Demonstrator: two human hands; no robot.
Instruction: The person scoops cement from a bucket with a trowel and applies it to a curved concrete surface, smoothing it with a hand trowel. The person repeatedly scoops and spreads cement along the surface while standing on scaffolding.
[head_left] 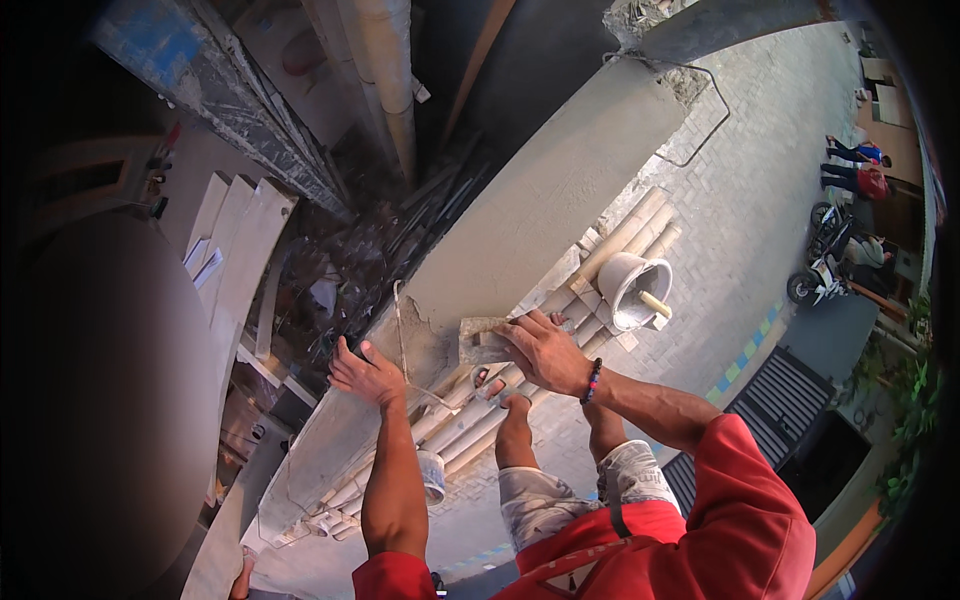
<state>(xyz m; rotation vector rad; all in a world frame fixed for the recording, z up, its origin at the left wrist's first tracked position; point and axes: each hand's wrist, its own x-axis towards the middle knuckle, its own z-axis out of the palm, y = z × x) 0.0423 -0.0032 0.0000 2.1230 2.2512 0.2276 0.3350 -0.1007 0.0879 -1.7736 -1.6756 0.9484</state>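
A grey plastered concrete beam runs diagonally below me, smooth in its upper part and rougher near my hands. My right hand, a beaded bracelet at its wrist, grips a mortar-smeared plastering float, its flat face against the beam's near side. My left hand lies on the beam's left edge with thumb and fingers apart, holding nothing that I can see. Between the hands a thin bent wire sticks out of the beam beside a ragged patch of plaster.
Below, bamboo poles lie along the beam. A whitish bucket with a stick-like handle inside stands on them; a smaller bucket is lower. Another wire loop juts from the far end. Boards lean left. A motorcycle and people are beyond.
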